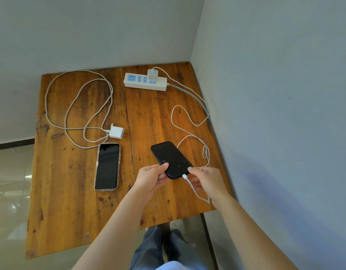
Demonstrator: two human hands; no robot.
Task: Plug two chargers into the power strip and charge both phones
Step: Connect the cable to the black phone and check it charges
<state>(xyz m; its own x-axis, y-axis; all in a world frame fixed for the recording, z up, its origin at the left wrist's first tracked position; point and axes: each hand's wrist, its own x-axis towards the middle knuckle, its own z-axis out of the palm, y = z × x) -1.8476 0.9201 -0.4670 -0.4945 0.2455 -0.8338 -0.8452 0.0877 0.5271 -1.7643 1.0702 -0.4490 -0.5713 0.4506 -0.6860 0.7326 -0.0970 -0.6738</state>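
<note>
Our left hand (152,177) pinches the near left corner of the black phone (171,159), lifted at a tilt. Our right hand (204,181) closes on the cable (193,189) whose plug sits in the phone's near end. The surface (70,211) lies bare toward its near edge; walls close in on the right and far sides. The second phone (107,166) lies flat to the left, a loose charger (117,132) just beyond it. Farthest, the strip (145,82) carries one charger (152,74).
</note>
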